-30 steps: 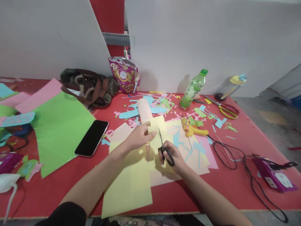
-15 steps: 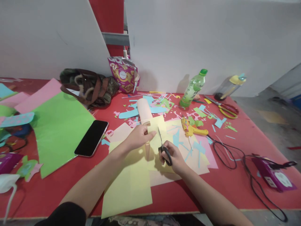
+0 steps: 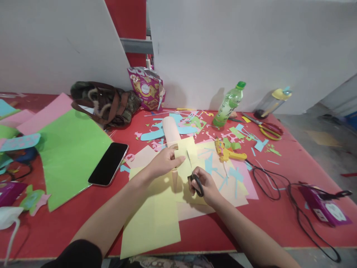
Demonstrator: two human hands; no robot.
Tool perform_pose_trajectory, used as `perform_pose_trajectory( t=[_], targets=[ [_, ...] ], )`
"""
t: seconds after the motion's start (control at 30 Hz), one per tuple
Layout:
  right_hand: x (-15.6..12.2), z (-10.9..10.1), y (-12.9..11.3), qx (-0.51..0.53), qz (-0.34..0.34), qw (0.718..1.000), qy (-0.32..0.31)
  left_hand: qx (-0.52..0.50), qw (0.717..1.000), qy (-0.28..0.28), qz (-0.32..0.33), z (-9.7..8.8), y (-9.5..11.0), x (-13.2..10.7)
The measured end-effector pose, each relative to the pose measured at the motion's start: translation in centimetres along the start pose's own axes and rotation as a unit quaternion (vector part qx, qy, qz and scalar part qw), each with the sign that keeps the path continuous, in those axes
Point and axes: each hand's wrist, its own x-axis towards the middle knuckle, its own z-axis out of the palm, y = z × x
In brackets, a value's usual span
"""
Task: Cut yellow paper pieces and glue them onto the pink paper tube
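My left hand [image 3: 164,163] pinches the left edge of a small yellow paper piece [image 3: 187,156] held above the table. My right hand [image 3: 205,187] grips black-handled scissors [image 3: 194,175], whose blades point up into that yellow piece. Under both hands lie a larger yellow sheet [image 3: 154,214] and pale peach sheets. A peach paper roll [image 3: 170,131] lies just beyond the yellow piece.
A black phone [image 3: 109,163] rests on a green sheet [image 3: 68,152] at left. A yellow glue gun [image 3: 226,152] with a black cord [image 3: 279,186], a green bottle [image 3: 229,105], red-yellow scissors [image 3: 268,130], a snack bag [image 3: 147,88] and a handbag [image 3: 106,102] stand around. Paper scraps litter the red table [image 3: 284,223].
The scissors have crept slightly up and left into the yellow piece, handles closing a little. My left hand has barely moved.
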Motion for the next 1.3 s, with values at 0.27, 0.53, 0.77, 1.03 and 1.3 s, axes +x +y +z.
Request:
perform_pose_trajectory(
  t=[0.27, 0.53, 0.77, 1.03, 1.3],
  targets=[
    [0.01, -0.05, 0.0, 0.006, -0.006, 1.0, -0.002, -0.01, 1.0, -0.029, 0.001, 0.14, 0.06, -0.01],
    [-0.01, -0.09, -0.03, -0.007, 0.005, 1.0, 0.006, 0.012, 0.999, -0.031, -0.003, 0.42, 0.43, -0.15],
    [0.01, 0.08, -0.22, -0.002, 0.005, 1.0, 0.006, 0.012, 0.999, -0.035, -0.006, 0.23, 0.18, 0.0],
    [0.17, 0.15, -0.12, -0.003, 0.01, 1.0, 0.028, -0.001, 1.0, -0.027, -0.007, 0.21, 0.02, 0.06],
    [0.22, 0.01, -0.03, 0.052, -0.041, 0.998, 0.015, -0.089, 0.996, 0.028, 0.002, 0.55, -0.02, 0.3]
  ],
)
